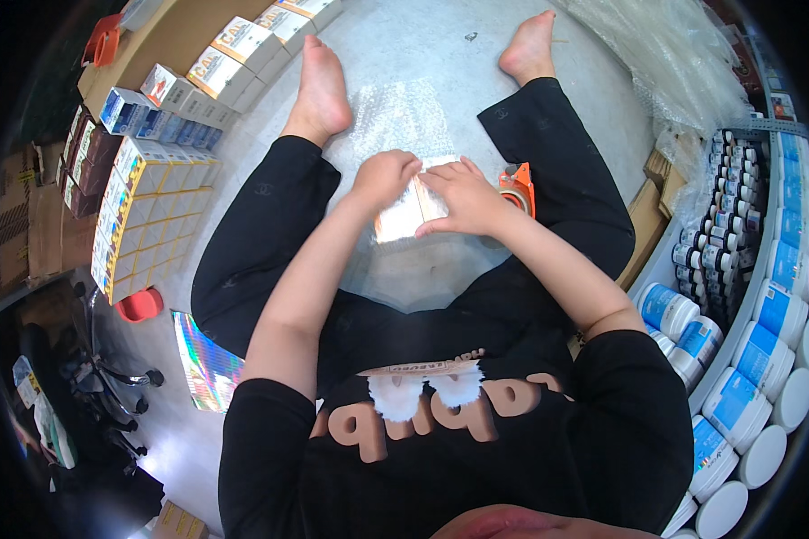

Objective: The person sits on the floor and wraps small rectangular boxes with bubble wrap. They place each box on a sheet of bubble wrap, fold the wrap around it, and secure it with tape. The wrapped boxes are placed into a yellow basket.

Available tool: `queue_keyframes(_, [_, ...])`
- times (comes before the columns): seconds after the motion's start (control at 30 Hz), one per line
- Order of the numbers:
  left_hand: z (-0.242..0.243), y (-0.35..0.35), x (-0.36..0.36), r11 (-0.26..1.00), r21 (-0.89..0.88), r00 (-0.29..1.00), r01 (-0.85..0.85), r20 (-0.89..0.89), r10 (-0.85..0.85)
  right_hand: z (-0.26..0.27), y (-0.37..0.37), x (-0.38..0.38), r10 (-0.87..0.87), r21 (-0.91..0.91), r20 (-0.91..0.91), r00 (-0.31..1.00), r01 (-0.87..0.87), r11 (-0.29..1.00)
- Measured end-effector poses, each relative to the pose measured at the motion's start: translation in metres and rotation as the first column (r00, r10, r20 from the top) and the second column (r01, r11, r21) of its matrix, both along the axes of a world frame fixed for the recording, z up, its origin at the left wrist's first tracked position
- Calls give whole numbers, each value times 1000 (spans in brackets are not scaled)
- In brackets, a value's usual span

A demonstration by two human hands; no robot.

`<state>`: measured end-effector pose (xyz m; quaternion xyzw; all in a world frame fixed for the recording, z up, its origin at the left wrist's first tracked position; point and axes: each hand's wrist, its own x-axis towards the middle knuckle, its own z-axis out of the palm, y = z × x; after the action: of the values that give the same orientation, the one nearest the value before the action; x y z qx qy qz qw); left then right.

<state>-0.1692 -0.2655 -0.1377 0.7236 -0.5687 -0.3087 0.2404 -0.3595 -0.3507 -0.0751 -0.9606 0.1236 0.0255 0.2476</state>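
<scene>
Small white boxes [400, 219] with orange edges lie side by side on bubble wrap [398, 118] on the floor between the legs. My left hand [385, 178] rests on the upper left part of the boxes, fingers bent inwards. On their right side lies my right hand [466, 197], fingers spread over the top and thumb lower down. The fingertips of the two hands nearly meet. Whether either hand grips the boxes or only presses on them is unclear. An orange tape dispenser [518, 187] with a roll of tape stands just right of my right hand, against the leg.
Stacked product cartons [165, 195] stand at the left, with more boxes [232, 64] beyond. A red plastic object [139, 304] and a shiny holographic sheet [205, 367] lie on the floor. Shelves of white-lidded tubs [735, 407] and small bottles [721, 222] line the right, below bubble wrap [674, 60].
</scene>
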Motion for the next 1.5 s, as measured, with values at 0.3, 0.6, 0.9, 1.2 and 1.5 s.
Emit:
queue_keyframes(0.3, [-37,-45,46,977,132,934,165,297,-198,-4,-72,80,266,283,-453,851,-146,948])
queue_keyframes(0.6, [-27,-46,88,955,287,972,-73,-193,133,-4,-109,127,369,524,-644,670,35,851])
queue_keyframes(0.9, [-54,54,31,756,-1,620,-654,-573,535,-14,-136,149,403,689,-633,661,244,682])
queue_keyframes(1.2, [-59,72,17,886,-7,650,-463,-683,334,-38,-85,72,416,687,-578,702,144,713])
queue_keyframes(1.5, [-45,57,1,841,-41,723,-539,-534,438,-75,-132,62,298,841,-535,790,465,276])
